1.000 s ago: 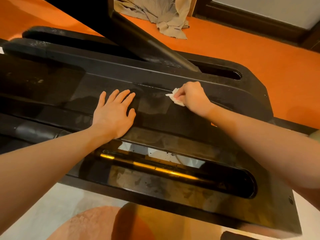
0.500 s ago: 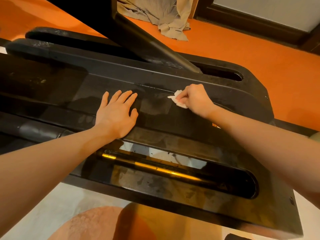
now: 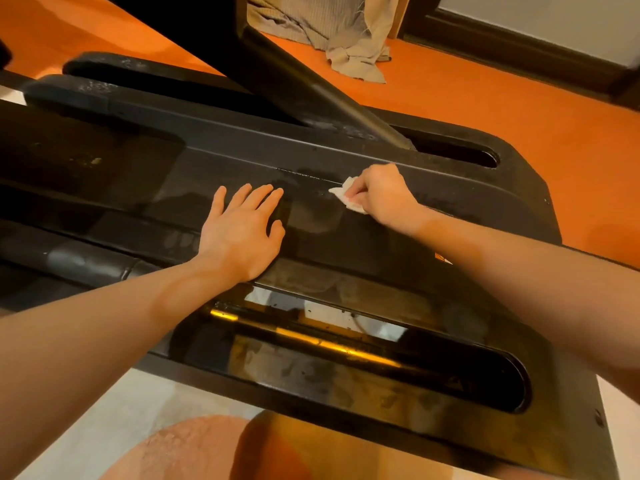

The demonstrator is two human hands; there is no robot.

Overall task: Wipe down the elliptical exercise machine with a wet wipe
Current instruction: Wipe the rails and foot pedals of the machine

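Right hand (image 3: 381,195) is curled around a white wet wipe (image 3: 348,195), pressed on the black elliptical housing (image 3: 346,244) near its upper ridge. Left hand (image 3: 242,230) is laid flat, fingers spread, just beside. Orange floor (image 3: 519,98) is seen behind.

I see an orange floor (image 3: 519,109) running across the far side and off to the right. The black exercise machine (image 3: 346,244) stands on it, its long body stretching from the left edge to the lower right. Beyond the machine, a crumpled beige cloth (image 3: 349,39) lies on the orange floor near a dark baseboard (image 3: 519,50). Along the near side the floor is pale (image 3: 97,420), and a round pinkish rug (image 3: 180,448) lies on it at the bottom edge, just beside the machine's near rim.
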